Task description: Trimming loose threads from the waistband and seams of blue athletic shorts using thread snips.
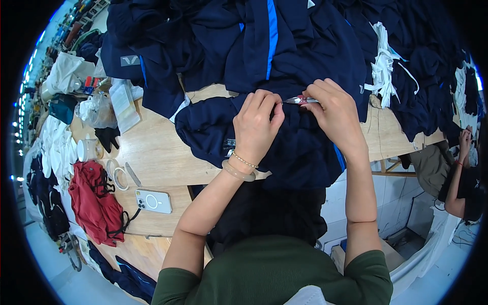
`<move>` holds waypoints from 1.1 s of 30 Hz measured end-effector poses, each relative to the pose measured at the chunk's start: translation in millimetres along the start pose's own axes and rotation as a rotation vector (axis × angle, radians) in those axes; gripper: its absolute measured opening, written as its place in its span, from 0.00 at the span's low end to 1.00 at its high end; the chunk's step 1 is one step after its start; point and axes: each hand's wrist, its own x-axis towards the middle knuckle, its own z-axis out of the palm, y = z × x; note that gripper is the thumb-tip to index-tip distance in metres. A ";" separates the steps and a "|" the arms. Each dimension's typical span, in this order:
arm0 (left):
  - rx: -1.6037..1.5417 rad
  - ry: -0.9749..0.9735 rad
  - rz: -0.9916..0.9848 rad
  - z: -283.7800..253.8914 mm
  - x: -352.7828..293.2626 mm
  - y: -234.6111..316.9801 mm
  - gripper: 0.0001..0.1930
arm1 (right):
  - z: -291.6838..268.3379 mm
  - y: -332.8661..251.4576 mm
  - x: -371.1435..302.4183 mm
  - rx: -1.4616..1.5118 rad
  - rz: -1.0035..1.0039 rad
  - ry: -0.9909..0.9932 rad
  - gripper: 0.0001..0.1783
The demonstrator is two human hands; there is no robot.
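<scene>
A navy garment (300, 147) lies bunched on the wooden table before me, with a bright blue stripe at its right edge. My right hand (333, 109) is closed round small thread snips (301, 100) with red handles. Their metal blades point left, toward my other fingertips. My left hand (258, 119) is closed in a pinch at the garment's upper part; what lies between finger and thumb, perhaps a thread or a fold, is too small to make out. Two bracelets (239, 172) circle that wrist.
More navy garments (203, 46) heap across the far side. White strips (385, 66) lie at right. On the left are a phone (154, 201), a red cloth bag (93, 195), a tape roll (120, 178) and a plastic bag (95, 111). Another person's arm (456, 178) shows far right.
</scene>
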 end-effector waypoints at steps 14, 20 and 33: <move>-0.049 0.421 -0.631 -143.4 -78.7 -76.5 0.04 | 2.7 21.3 -35.3 0.535 0.399 0.208 0.11; 0.249 0.169 -0.241 -136.4 -56.3 -75.8 0.11 | 20.1 -22.2 -12.0 0.656 0.311 0.087 0.11; -0.264 0.296 -0.500 -135.4 -32.3 -118.5 0.04 | 69.3 -75.6 41.0 0.711 0.188 -0.086 0.10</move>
